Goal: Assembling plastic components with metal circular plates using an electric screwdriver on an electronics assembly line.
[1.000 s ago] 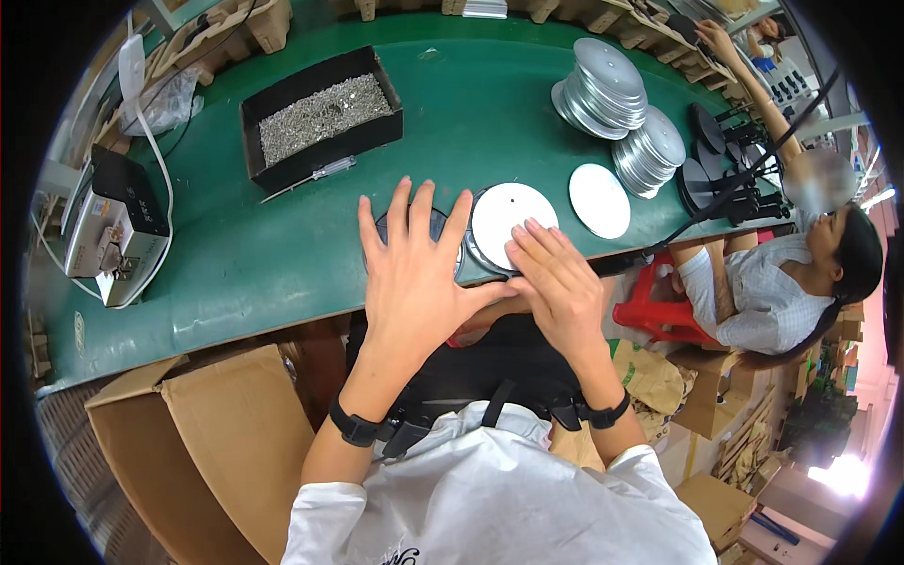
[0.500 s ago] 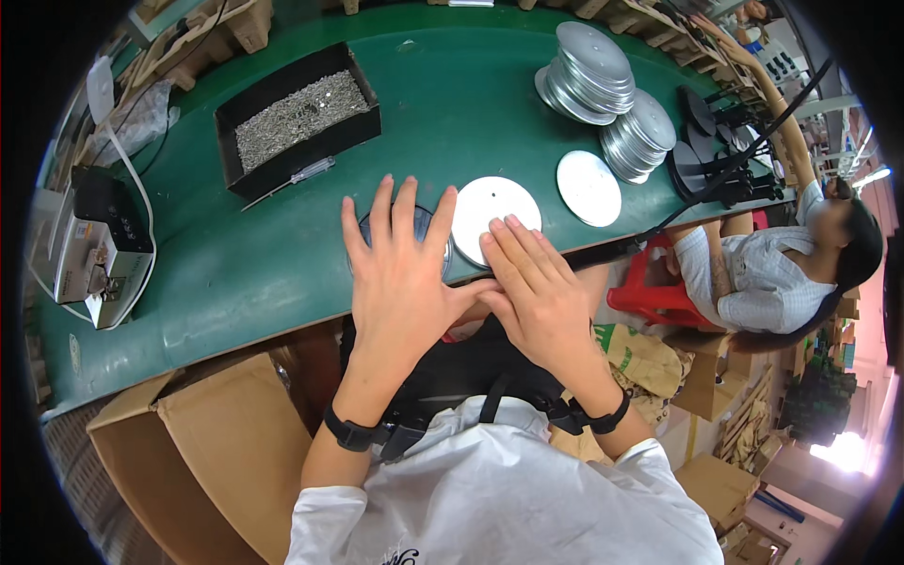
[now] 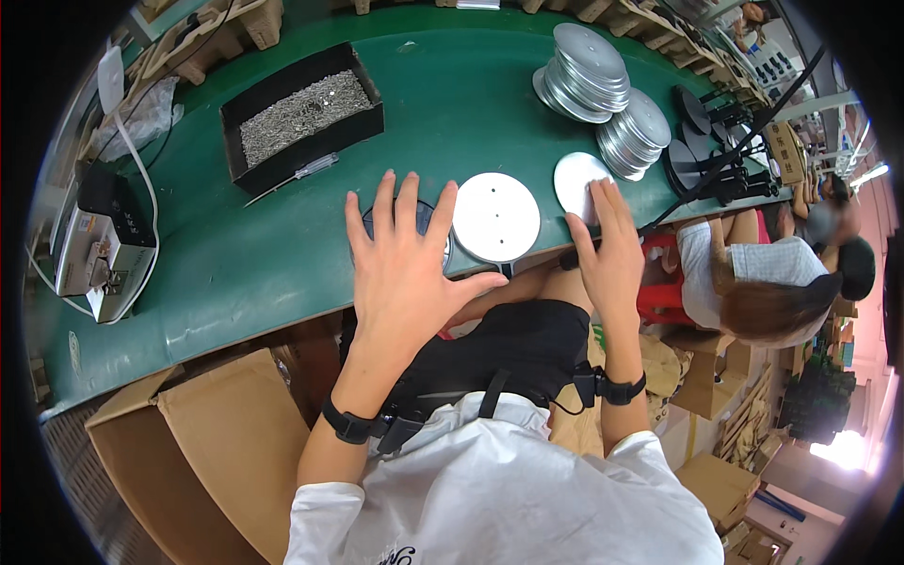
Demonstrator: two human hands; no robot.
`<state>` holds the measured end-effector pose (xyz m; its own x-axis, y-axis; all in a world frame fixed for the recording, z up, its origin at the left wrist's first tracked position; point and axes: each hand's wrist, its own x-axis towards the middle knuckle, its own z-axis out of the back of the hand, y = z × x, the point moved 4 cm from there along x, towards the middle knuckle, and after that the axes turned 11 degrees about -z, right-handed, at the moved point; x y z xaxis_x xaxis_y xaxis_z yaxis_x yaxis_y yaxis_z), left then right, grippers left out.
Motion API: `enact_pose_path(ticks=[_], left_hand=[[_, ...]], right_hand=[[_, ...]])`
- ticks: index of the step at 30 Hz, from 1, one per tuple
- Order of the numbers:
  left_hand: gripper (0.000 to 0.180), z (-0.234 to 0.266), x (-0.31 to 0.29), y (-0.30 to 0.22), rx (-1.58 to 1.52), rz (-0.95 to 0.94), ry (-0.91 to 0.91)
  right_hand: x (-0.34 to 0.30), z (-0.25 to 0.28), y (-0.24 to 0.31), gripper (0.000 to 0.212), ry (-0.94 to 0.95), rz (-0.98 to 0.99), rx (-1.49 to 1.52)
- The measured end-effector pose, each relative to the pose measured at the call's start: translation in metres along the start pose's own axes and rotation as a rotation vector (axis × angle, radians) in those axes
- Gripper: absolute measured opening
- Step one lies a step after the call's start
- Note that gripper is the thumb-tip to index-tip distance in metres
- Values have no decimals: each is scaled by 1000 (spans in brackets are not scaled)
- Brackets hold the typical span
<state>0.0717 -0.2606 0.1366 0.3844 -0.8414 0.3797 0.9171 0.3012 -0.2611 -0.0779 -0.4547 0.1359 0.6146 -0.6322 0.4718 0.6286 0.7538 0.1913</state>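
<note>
My left hand (image 3: 403, 250) is open, fingers spread over a dark round disc (image 3: 431, 218) that it largely covers. Just right of it lies a white round plate (image 3: 496, 215) with three small holes in a line; a dark tab shows at its near edge, close to my left thumb. My right hand (image 3: 610, 247) reaches to a second, hole-free white disc (image 3: 573, 181). Its fingers are stretched out over that disc's right side, with the thumb apart at the near edge. Whether the fingers press on the disc, I cannot tell.
A black box (image 3: 348, 139) of small metal pieces stands at the back left, a slim clear-handled tool (image 3: 315, 167) before it. Two stacks of silver discs (image 3: 589, 80) and black stands (image 3: 692, 165) are at the back right. A cable crosses there. Co-workers sit at the right.
My right hand has left the middle white plate and moved right to the other white disc, uncovering the plate's holes. My left hand has stayed nearly still.
</note>
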Motion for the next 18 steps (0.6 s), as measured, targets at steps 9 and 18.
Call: enact_pose_path(ticks=[9, 18], left_hand=[[109, 41, -22, 23, -413, -69, -252], [112, 26, -59, 32, -242, 108, -248]], right_hand=[[1, 4, -18, 30, -297, -419, 441], [-6, -5, 130, 15, -135, 445, 725]])
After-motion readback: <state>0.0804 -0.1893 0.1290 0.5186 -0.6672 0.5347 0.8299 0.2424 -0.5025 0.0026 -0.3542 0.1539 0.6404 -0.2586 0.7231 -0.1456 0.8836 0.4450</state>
